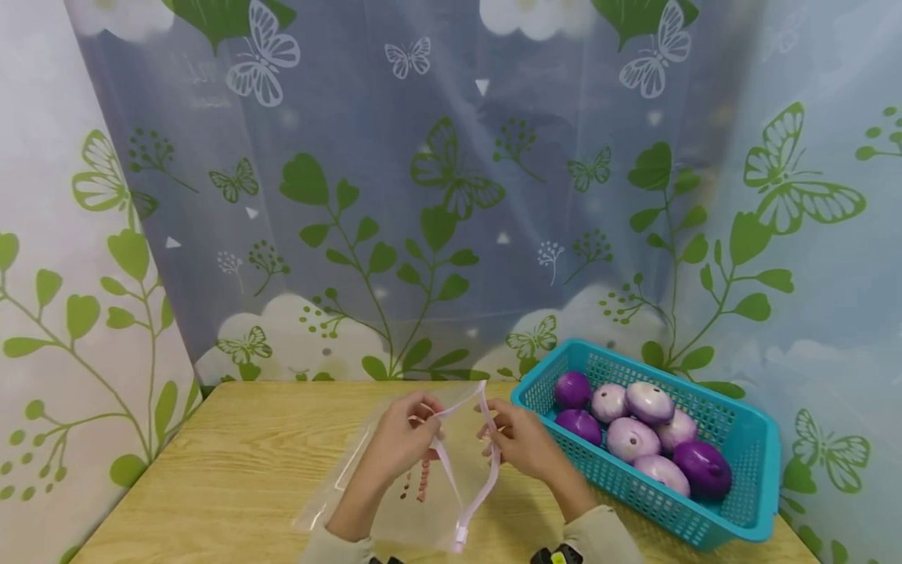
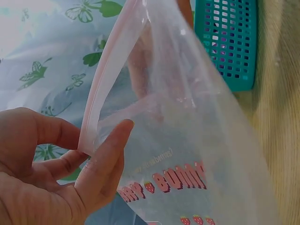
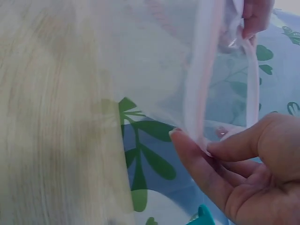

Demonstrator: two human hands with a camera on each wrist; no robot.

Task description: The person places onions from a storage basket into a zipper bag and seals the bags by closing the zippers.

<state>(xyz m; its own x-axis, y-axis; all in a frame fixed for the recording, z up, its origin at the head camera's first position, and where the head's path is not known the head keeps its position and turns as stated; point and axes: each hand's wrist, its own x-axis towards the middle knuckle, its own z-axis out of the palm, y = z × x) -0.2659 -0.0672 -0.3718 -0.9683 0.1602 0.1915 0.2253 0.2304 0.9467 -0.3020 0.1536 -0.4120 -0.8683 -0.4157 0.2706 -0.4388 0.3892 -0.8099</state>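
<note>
A clear plastic zipper bag (image 1: 405, 513) with a pink-edged mouth and red printed lettering (image 2: 180, 180) is spread wide at its opening, above the wooden table. My left hand (image 1: 403, 439) pinches one side of the mouth between thumb and fingers. On the opposite side, my right hand (image 1: 524, 439) pinches the other pink edge (image 3: 201, 93). The slider (image 1: 460, 536) sits at the near end of the zip. Printed pictures and letters show through the film, and nothing else is visible inside the bag.
A turquoise basket (image 1: 764, 486) with several purple onions (image 1: 633, 439) stands at the right of the table, close to my right forearm. The wooden table (image 1: 232, 470) runs back to a patterned curtain (image 1: 451, 258) with butterflies and leaves.
</note>
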